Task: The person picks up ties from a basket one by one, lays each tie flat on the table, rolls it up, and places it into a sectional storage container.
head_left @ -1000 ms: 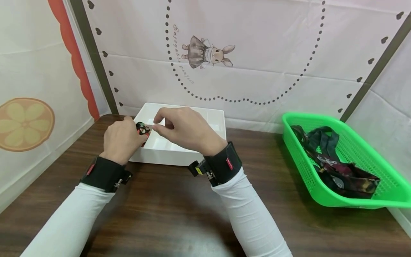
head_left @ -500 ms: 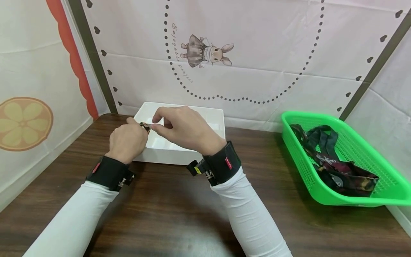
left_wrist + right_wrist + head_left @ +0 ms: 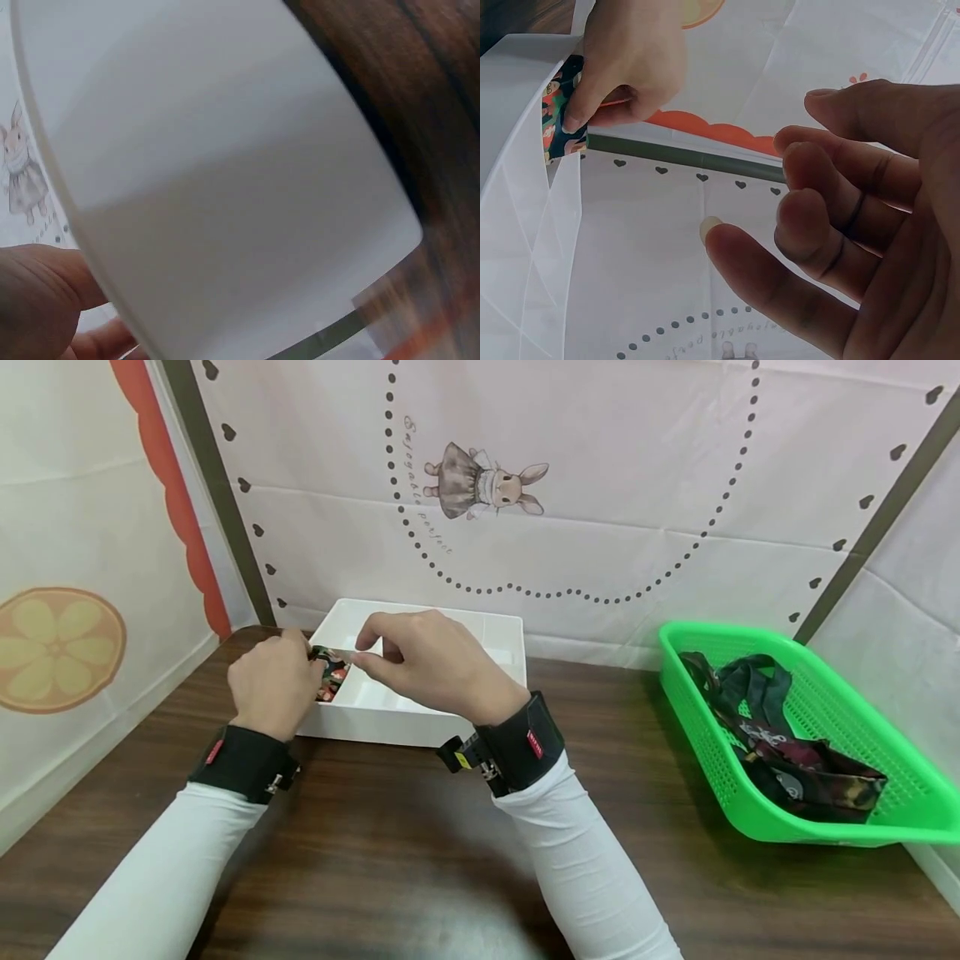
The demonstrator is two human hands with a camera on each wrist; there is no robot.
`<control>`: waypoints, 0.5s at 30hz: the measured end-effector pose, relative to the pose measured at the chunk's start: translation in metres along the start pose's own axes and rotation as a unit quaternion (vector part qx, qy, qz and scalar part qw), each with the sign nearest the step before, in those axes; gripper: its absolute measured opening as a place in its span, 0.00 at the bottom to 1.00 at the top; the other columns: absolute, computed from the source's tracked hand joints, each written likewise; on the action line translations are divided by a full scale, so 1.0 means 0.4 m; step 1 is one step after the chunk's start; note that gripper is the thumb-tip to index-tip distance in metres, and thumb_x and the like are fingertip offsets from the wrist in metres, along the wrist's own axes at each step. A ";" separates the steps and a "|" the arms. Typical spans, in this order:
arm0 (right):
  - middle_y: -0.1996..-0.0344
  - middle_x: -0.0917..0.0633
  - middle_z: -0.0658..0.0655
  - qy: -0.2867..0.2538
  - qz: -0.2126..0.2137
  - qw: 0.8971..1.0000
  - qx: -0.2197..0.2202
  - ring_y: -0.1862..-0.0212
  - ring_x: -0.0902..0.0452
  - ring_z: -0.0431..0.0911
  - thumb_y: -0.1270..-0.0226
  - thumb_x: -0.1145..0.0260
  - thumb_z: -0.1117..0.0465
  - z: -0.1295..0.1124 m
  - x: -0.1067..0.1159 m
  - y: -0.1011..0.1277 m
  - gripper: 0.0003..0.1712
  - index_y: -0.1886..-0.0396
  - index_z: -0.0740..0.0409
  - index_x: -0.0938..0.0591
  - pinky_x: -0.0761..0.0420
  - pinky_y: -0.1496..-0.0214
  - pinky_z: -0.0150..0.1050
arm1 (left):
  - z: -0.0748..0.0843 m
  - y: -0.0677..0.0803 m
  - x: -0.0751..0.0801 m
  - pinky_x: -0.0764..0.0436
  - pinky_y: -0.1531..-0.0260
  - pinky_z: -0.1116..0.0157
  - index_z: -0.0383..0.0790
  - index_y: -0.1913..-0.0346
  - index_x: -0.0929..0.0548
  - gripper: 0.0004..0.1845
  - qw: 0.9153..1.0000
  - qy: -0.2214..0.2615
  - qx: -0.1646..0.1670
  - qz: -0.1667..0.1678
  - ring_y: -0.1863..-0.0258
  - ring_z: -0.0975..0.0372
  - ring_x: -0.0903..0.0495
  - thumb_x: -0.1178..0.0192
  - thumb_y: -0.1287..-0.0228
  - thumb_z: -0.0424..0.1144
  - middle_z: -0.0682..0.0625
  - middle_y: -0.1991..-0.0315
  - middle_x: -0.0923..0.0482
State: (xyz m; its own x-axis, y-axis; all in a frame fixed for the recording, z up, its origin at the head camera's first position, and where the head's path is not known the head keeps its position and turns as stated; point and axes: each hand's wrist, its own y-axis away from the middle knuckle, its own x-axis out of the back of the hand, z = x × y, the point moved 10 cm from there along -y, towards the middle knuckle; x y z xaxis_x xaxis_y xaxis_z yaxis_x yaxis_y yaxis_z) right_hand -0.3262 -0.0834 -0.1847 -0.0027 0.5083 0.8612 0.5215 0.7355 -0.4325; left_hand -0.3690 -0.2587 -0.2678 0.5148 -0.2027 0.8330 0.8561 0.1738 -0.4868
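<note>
A folded, cloth-like piece point(image 3: 332, 678) with a dark, red and green print lies in the left compartment of a white box point(image 3: 390, 727). My left hand point(image 3: 275, 683) reaches over that box's left wall. In the right wrist view the left hand point(image 3: 634, 60) grips the printed piece point(image 3: 553, 112), thumb on its face and fingers curled. The left wrist view mostly holds the box wall point(image 3: 225, 187), which hides the piece. My right hand point(image 3: 435, 660) hovers over the box's middle; its loosely bent fingers point(image 3: 802, 225) hold nothing.
At the right a green perforated basket point(image 3: 720, 777) holds dark, folded bags point(image 3: 810, 768) with straps. A brown wooden table point(image 3: 390, 860) bears both containers. Printed white cloth walls point(image 3: 600, 485) rise behind and at the sides.
My left hand moves right and the printed piece narrows from view, then the hand shifts back left and more of the piece shows in the compartment. The right hand stays nearly still.
</note>
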 end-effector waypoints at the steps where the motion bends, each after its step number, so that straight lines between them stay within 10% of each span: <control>1: 0.78 0.20 0.46 0.000 -0.001 1.000 0.000 0.74 0.29 0.39 0.21 0.33 0.54 -0.001 0.000 0.000 0.11 0.50 0.54 0.12 0.32 0.70 0.33 | -0.004 -0.001 0.000 0.28 0.83 0.48 0.22 0.62 0.19 0.13 1.000 0.005 0.001 -0.002 0.77 0.40 0.21 0.35 0.30 0.34 0.33 0.77 0.23; 15: 0.77 0.20 0.47 -0.001 -0.011 1.000 -0.011 0.73 0.28 0.40 0.20 0.33 0.54 0.002 -0.004 0.008 0.10 0.49 0.54 0.13 0.31 0.69 0.33 | 0.033 0.013 -0.037 0.26 0.87 0.48 0.29 0.80 0.21 0.16 0.998 -0.010 -0.040 -0.055 0.84 0.46 0.24 0.45 0.33 0.27 0.41 0.86 0.28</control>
State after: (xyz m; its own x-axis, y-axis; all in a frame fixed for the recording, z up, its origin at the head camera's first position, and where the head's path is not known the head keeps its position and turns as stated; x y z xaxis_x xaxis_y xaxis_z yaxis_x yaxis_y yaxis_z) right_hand -0.3252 -0.0815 -0.1875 -0.0171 0.4927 0.8700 0.5405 0.7366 -0.4066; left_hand -0.3726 -0.2419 -0.2792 0.4180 -0.1969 0.8869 0.9083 0.0742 -0.4116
